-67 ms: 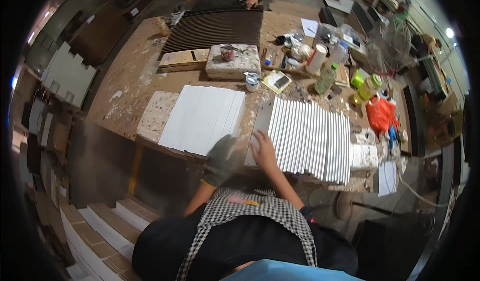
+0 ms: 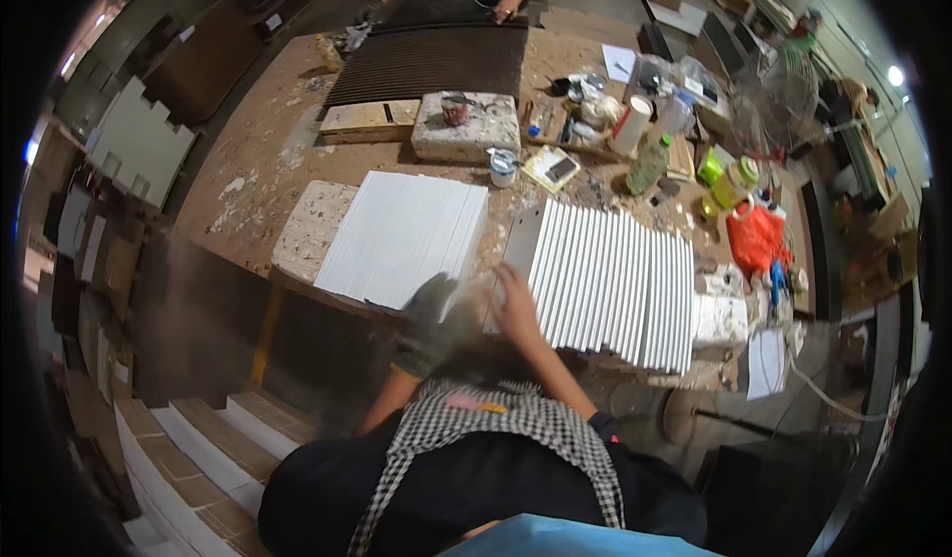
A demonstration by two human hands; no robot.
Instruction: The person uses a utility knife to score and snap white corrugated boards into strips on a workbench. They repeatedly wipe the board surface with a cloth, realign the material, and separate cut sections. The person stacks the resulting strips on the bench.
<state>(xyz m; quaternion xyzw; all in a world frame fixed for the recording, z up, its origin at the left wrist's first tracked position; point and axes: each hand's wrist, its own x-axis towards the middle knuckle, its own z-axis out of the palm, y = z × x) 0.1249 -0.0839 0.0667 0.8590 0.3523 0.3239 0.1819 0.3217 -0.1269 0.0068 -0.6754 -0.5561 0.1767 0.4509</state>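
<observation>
Two groups of white slats lie on the workbench: a flat left stack and a wider right row. My right hand, bare, grips the near end of a tilted white slat at the left edge of the right row. My left hand wears a grey glove and sits at the bench's front edge, just left of the right hand and below the left stack. It is blurred, so what it holds is unclear.
A speckled stone block, a small tin, a dark ribbed panel, bottles, a white roll and a red bag crowd the back and right. Another person's hands work at the far edge. Stacked boards lie lower left.
</observation>
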